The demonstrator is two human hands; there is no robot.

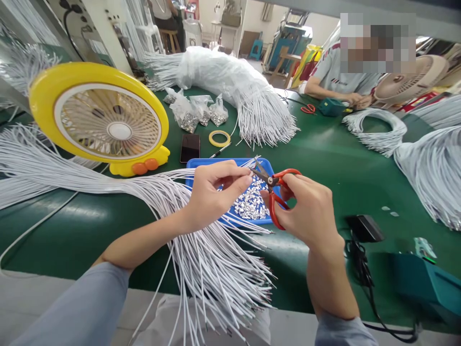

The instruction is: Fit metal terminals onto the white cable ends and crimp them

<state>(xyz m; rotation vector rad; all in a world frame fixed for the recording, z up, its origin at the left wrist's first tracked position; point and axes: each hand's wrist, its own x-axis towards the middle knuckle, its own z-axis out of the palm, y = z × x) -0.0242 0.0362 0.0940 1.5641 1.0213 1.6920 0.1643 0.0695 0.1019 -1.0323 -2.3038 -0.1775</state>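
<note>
My right hand grips red-handled scissors, whose blades stand apart and point up and left. Between thumb and forefinger, my left hand pinches what looks like the end of a white wire, close to the blades; the fingers mostly hide it. Below both hands lies a blue tray with many small shiny metal terminals in it. A large bundle of white wires runs under my left forearm, its loose ends fanning over the table's front edge.
A yellow fan stands left. Behind the tray are a phone, a tape roll, bags of metal parts and a wrapped wire bundle. At right are a black adapter and a teal device. A co-worker sits opposite.
</note>
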